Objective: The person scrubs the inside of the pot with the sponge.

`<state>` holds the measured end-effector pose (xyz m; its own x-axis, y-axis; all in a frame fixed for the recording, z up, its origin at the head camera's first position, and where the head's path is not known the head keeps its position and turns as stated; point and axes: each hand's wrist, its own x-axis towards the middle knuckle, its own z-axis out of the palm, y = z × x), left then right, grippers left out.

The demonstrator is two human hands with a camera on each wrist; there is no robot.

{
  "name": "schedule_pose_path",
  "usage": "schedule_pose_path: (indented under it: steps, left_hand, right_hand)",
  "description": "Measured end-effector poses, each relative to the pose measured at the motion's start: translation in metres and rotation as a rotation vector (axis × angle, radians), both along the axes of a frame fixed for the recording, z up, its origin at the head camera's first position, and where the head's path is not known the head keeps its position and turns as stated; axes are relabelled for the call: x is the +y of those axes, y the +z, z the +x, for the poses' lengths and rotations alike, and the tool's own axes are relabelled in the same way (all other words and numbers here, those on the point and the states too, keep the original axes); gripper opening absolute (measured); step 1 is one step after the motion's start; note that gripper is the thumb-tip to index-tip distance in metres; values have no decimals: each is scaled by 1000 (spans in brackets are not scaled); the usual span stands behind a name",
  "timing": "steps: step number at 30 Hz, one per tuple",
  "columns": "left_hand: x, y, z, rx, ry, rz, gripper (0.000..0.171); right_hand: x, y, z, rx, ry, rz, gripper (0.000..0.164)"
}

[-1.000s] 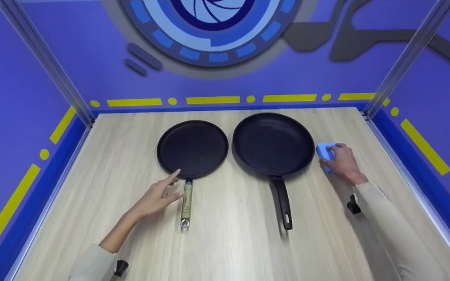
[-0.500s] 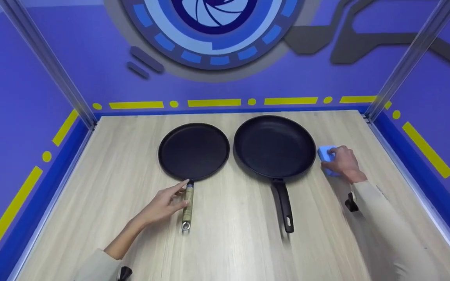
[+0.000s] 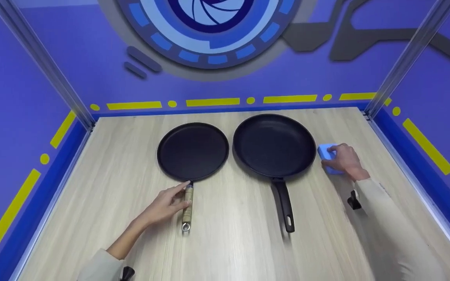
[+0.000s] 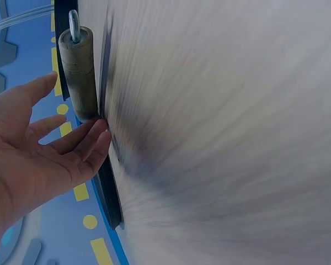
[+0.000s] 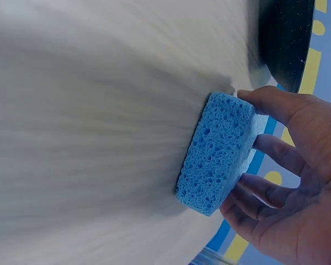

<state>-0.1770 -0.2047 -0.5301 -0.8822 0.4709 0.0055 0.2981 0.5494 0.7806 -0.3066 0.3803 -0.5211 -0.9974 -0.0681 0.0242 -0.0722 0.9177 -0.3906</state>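
On the left of the table lies a flat black crepe pan [image 3: 193, 151] with a wood-patterned handle [image 3: 187, 210] ending in a metal ring. My left hand [image 3: 165, 203] is at that handle, with index fingertip near its pan end and thumb over its side in the head view. The left wrist view shows the thumb apart from the handle [image 4: 79, 72], the other fingertips close to its far end. To the right sits a deeper black frying pan [image 3: 274, 145]. Beside it, my right hand [image 3: 346, 160] holds a blue sponge [image 5: 218, 154] between thumb and fingers.
The frying pan's black handle [image 3: 285, 205] points toward me between my arms. Blue-purple panels [image 3: 225, 88] with yellow marks wall the wooden table [image 3: 233, 242] at the back and both sides. Metal posts [image 3: 381, 97] stand at the back corners.
My left hand has moved right and slightly down, from beside the crepe pan's lower rim to its handle. My right hand stays at the sponge. Both pans keep their places.
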Motion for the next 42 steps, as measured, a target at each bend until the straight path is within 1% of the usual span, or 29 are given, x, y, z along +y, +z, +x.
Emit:
schedule_pose_path:
  steps: [3,6,8,11,15,17,20,21,25,28,30,32,36,38,42]
  left_hand:
    - [1,2,0,-14,7,6,66]
    - [2,2,0,-26,21,23,67]
    - [3,2,0,-31,35,30,68]
    - [5,1,-1,-71,79,50,68]
    - [10,0,-2,-151,142,100,70]
    - [12,0,-2,-180,157,120,73]
    - [15,1,-3,-201,171,131,76]
    - [15,2,-3,-207,175,130,76]
    - [18,4,-3,-197,200,86,79]
    - [20,4,-3,-208,216,52,83]
    - [22,5,-4,-228,234,29,83]
    - [23,6,-4,-260,254,12,82]
    - [24,8,-5,-342,266,5,81]
    - [24,9,-5,-379,268,18,81]
    - [25,9,-4,-396,264,26,83]
  right_hand:
    - [3,6,1,-32,-22,-40,63]
    - [7,14,1,-72,-65,-78,66]
    - [10,23,1,-86,-84,-84,68]
    - [5,42,-7,-73,-84,-89,69]
    - [-15,72,-20,-44,-36,-77,70]
    - [-27,85,-24,-33,-8,-59,71]
    - [-47,101,-31,-5,27,-33,68]
    - [-53,107,-34,2,39,-23,67]
    - [-81,131,-44,26,77,4,65]
    - [-104,144,-50,53,107,6,64]
    - [-121,148,-54,74,128,-3,64]
    - [-139,147,-57,100,159,-9,63]
    - [-174,138,-63,123,233,-26,61]
    - [-192,132,-64,105,270,-41,62]
    - [-224,116,-62,37,346,-59,62]
